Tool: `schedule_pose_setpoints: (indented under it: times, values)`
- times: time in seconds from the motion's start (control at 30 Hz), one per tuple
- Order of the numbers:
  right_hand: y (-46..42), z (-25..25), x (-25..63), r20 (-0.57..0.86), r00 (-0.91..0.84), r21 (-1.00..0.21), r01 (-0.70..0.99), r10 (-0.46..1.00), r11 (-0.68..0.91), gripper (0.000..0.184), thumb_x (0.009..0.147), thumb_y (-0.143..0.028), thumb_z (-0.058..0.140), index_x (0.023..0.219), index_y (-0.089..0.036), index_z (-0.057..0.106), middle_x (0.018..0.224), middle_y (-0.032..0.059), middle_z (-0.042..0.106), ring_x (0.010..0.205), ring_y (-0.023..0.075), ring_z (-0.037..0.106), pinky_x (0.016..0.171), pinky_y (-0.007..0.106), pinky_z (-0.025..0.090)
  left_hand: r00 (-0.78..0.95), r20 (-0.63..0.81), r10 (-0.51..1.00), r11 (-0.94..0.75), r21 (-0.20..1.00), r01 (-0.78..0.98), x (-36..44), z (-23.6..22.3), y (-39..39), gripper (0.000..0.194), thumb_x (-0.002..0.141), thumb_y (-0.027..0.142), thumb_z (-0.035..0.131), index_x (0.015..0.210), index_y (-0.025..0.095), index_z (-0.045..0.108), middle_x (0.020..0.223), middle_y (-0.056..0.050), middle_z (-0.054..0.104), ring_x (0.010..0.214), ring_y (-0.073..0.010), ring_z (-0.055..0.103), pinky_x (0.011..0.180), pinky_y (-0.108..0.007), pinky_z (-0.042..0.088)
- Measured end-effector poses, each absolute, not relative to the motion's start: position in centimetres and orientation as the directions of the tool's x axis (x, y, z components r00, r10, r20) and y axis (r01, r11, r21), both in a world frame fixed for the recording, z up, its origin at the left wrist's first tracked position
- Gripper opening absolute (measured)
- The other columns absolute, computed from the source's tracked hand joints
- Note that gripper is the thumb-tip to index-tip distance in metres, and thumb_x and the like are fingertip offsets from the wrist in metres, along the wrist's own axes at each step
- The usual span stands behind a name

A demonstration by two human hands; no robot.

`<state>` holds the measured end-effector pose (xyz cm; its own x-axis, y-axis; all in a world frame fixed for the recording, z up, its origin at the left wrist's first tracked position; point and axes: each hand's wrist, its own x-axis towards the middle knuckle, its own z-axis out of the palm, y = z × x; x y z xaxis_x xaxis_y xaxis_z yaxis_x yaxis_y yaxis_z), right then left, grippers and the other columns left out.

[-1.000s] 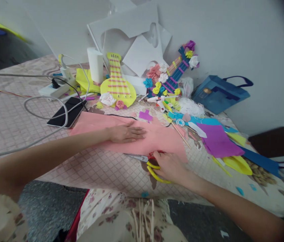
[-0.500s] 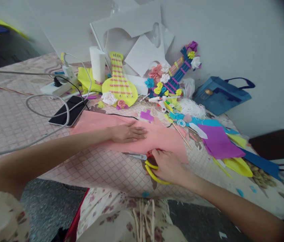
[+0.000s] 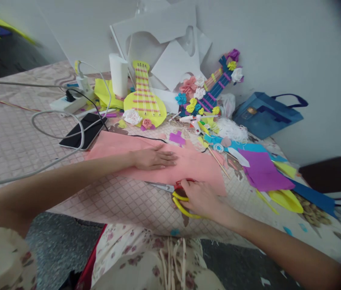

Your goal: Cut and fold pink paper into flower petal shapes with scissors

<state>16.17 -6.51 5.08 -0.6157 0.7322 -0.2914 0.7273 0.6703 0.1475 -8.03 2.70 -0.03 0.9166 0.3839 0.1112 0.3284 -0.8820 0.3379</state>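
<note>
A long sheet of pink paper (image 3: 113, 145) lies across the patterned tablecloth. My left hand (image 3: 152, 158) rests flat on it, fingers stretched toward the right. At the sheet's near edge, my right hand (image 3: 205, 199) grips a pair of scissors (image 3: 185, 208) by its red and yellow handles. The blades point left along the paper's lower edge; I cannot tell whether they touch it. Behind the sheet stand a yellow paper guitar (image 3: 144, 98) with white strings and a blue paper guitar (image 3: 211, 98) covered in paper flowers.
A black phone (image 3: 82, 131) and a power strip (image 3: 72, 102) with looping cables lie at the left. Behind the sheet are a glue gun (image 3: 195, 123) and a wooden stick (image 3: 219, 162). To the right are purple paper (image 3: 263, 169) and a blue bag (image 3: 269, 114).
My right hand and the scissors have shifted very slightly left. My left hand stays flat on the pink paper, and the view has tilted a little.
</note>
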Motion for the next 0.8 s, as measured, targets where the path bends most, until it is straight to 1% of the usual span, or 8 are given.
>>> schedule_pose_setpoints:
  times: [0.13,0.23,0.4,0.53,0.6,0.7,0.8]
  values:
    - [-6.6,5.2,16.1,-0.27,-0.608,0.12,0.748,0.747,0.652,0.037,0.081,-0.049,0.05,0.096,-0.015,0.052,0.083,0.0112,0.067,0.078,0.0264,0.064,0.06,0.03,0.04,0.917,0.142,0.374,-0.891,0.33,0.312,-8.1,0.3,2.6,0.047,0.096,0.031,0.026,0.142,0.024,0.027,0.149,-0.001,0.025,0.139,-0.0158,0.017,0.112,-0.04,-0.009]
    - [-6.7,5.1,16.2,-0.245,-0.612,0.105,0.754,0.752,0.648,0.039,0.081,-0.051,0.048,0.098,-0.015,0.052,0.084,0.0108,0.067,0.08,0.0271,0.064,0.063,0.032,0.041,0.901,0.156,0.404,-0.881,0.331,0.337,-8.5,0.8,2.4,0.046,0.096,0.03,0.026,0.141,0.021,0.031,0.148,-0.002,0.03,0.138,-0.0163,0.018,0.112,-0.038,-0.007]
    - [-6.7,5.0,16.3,-0.242,-0.619,0.103,0.75,0.748,0.654,0.039,0.082,-0.05,0.046,0.1,-0.016,0.052,0.086,0.0102,0.067,0.078,0.027,0.064,0.062,0.033,0.042,0.885,0.116,0.452,-0.866,0.298,0.403,-10.4,1.3,2.0,0.045,0.096,0.032,0.028,0.14,0.024,0.033,0.148,-0.001,0.029,0.139,-0.0168,0.017,0.112,-0.04,-0.005]
    - [-6.7,5.2,15.7,-0.265,-0.595,0.112,0.762,0.759,0.637,0.037,0.081,-0.048,0.047,0.098,-0.015,0.053,0.086,0.0112,0.067,0.079,0.0272,0.064,0.062,0.033,0.042,0.887,0.103,0.451,-0.866,0.291,0.407,-11.7,0.8,1.6,0.046,0.097,0.029,0.026,0.141,0.021,0.029,0.15,-0.005,0.024,0.138,-0.0181,0.018,0.112,-0.042,-0.003]
    - [-6.7,5.3,15.3,-0.281,-0.582,0.114,0.769,0.763,0.629,0.038,0.081,-0.048,0.047,0.099,-0.015,0.053,0.087,0.0121,0.067,0.079,0.0272,0.064,0.063,0.033,0.042,0.893,0.115,0.436,-0.875,0.288,0.39,-11.9,0.6,1.5,0.046,0.096,0.03,0.027,0.142,0.023,0.027,0.15,-0.005,0.022,0.138,-0.0183,0.018,0.112,-0.042,-0.003]
    - [-6.6,5.5,14.6,-0.294,-0.584,0.104,0.768,0.757,0.632,0.041,0.081,-0.051,0.047,0.1,-0.015,0.052,0.089,0.0121,0.067,0.081,0.0274,0.064,0.065,0.033,0.043,0.888,0.148,0.436,-0.874,0.306,0.378,-11.9,0.4,1.5,0.046,0.096,0.031,0.028,0.142,0.025,0.028,0.15,-0.004,0.025,0.138,-0.019,0.021,0.112,-0.041,-0.002]
    - [-6.4,5.5,14.1,-0.298,-0.597,0.099,0.757,0.745,0.646,0.044,0.08,-0.053,0.049,0.101,-0.015,0.051,0.09,0.0117,0.067,0.082,0.0277,0.064,0.065,0.033,0.044,0.881,0.154,0.448,-0.865,0.323,0.384,-11.8,0.3,1.6,0.046,0.096,0.03,0.029,0.141,0.025,0.03,0.149,-0.004,0.027,0.137,-0.02,0.023,0.113,-0.042,-0.001]
